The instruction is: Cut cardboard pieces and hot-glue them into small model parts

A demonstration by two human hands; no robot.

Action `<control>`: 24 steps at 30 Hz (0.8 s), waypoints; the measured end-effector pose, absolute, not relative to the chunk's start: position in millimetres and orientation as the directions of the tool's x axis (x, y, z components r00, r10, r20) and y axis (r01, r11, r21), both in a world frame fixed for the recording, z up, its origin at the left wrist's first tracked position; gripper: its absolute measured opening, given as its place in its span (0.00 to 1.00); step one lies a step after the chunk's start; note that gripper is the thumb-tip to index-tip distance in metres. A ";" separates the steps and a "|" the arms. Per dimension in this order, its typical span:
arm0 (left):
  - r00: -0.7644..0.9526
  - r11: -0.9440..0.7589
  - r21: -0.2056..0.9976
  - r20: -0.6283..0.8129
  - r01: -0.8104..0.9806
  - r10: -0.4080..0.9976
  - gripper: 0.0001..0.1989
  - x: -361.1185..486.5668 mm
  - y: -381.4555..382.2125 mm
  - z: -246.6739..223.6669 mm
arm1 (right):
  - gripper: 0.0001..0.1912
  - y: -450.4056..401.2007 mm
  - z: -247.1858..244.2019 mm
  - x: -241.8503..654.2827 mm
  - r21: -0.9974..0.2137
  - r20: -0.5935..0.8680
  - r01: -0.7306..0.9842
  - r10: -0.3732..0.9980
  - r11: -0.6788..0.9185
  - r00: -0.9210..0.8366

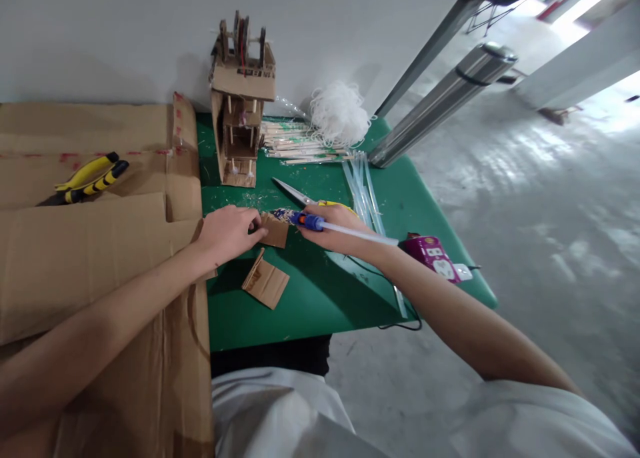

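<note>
My left hand [227, 233] presses down a small cardboard piece [276, 231] on the green table [310, 298]. My right hand [336, 226] grips a glue gun [300, 219] with a blue collar, its nozzle pointing left at that piece; a clear glue stick [357, 234] juts out behind it. A folded cardboard piece [266, 283] lies just in front of my left hand. Scissors [295, 193] lie right behind the glue gun.
A tall cardboard-and-stick model [240, 105] stands at the back. Wooden sticks [295, 148], white stringy fluff [339, 115] and clear glue sticks [361, 185] lie behind. Large cardboard sheets [75, 245] with yellow pliers [93, 177] cover the left. A purple power strip [434, 256] sits at the right edge.
</note>
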State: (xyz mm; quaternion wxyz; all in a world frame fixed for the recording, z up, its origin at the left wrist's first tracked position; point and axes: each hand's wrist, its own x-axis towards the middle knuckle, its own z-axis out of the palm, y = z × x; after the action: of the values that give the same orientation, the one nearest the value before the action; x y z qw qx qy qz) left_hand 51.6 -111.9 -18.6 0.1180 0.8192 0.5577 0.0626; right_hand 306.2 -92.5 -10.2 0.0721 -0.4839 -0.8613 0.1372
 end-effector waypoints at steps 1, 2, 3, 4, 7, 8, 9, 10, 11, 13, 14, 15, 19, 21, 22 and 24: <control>0.381 -0.359 0.262 -0.037 0.896 0.924 0.14 51.6 -111.8 -18.8 | 0.09 -93.2 -11.3 307.6 -0.263 -0.003 0.806 0.835 0.530 -0.550; 0.389 -0.366 0.258 -0.040 0.894 0.920 0.14 51.4 -111.8 -19.0 | 0.10 -93.6 -12.3 309.0 -0.222 -0.003 0.795 0.814 0.565 -0.580; 0.395 -0.373 0.255 -0.041 0.892 0.918 0.14 51.2 -111.8 -19.1 | 0.11 -94.0 -13.3 310.3 -0.187 -0.007 0.781 0.794 0.596 -0.608; 0.398 -0.376 0.252 -0.044 0.892 0.916 0.13 50.9 -111.8 -19.2 | 0.11 -94.3 -14.0 311.4 -0.160 -0.011 0.765 0.774 0.624 -0.633; 0.395 -0.370 0.249 -0.056 0.895 0.917 0.13 50.7 -111.8 -19.1 | 0.10 -95.2 -13.8 313.1 -0.125 -0.010 0.727 0.732 0.675 -0.681; 0.394 -0.368 0.249 -0.061 0.896 0.917 0.14 50.7 -111.7 -19.0 | 0.10 -95.6 -13.0 313.2 -0.119 -0.006 0.722 0.727 0.681 -0.687; 0.393 -0.367 0.248 -0.064 0.896 0.917 0.14 50.8 -111.7 -18.9 | 0.10 -96.1 -12.0 313.1 -0.112 -0.005 0.721 0.725 0.684 -0.688; 0.392 -0.366 0.247 -0.067 0.897 0.917 0.14 50.9 -111.6 -18.9 | 0.10 -96.6 -10.9 312.9 -0.104 -0.007 0.722 0.725 0.684 -0.688; 0.392 -0.365 0.245 -0.069 0.898 0.918 0.14 50.9 -111.5 -19.0 | 0.10 -97.2 -9.8 312.7 -0.097 -0.012 0.722 0.725 0.685 -0.689; 0.392 -0.366 0.240 -0.070 0.899 0.917 0.14 50.9 -111.4 -19.7 | 0.09 -98.2 -8.1 312.0 -0.083 -0.026 0.715 0.716 0.694 -0.698; 0.393 -0.368 0.239 -0.069 0.899 0.917 0.15 50.8 -111.2 -20.2 | 0.09 -98.6 -7.6 311.7 -0.077 -0.031 0.711 0.711 0.699 -0.703; 0.397 -0.371 0.240 -0.068 0.897 0.915 0.15 50.6 -111.2 -20.7 | 0.09 -98.7 -7.5 311.4 -0.070 -0.035 0.708 0.707 0.703 -0.706; 0.405 -0.380 0.244 -0.061 0.892 0.912 0.15 50.5 -111.1 -21.9 | 0.08 -97.2 -8.7 310.7 -0.067 -0.047 0.711 0.710 0.700 -0.703; 0.402 -0.378 0.239 -0.058 0.894 0.914 0.14 50.7 -111.1 -21.8 | 0.08 -95.8 -9.5 310.4 -0.083 -0.046 0.712 0.711 0.697 -0.702; 0.401 -0.378 0.238 -0.057 0.895 0.914 0.14 50.8 -111.1 -21.7 | 0.08 -95.0 -9.8 310.3 -0.091 -0.044 0.711 0.710 0.698 -0.703; 0.401 -0.377 0.239 -0.059 0.895 0.914 0.14 50.8 -111.1 -21.4 | 0.07 -93.6 -10.4 309.9 -0.105 -0.039 0.712 0.712 0.695 -0.701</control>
State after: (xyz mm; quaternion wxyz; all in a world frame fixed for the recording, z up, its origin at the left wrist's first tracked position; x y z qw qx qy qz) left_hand 50.8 -111.1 -21.4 0.1168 0.8287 0.5458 0.0413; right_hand 309.9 -93.6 -10.4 0.0023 -0.3867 -0.9205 0.0560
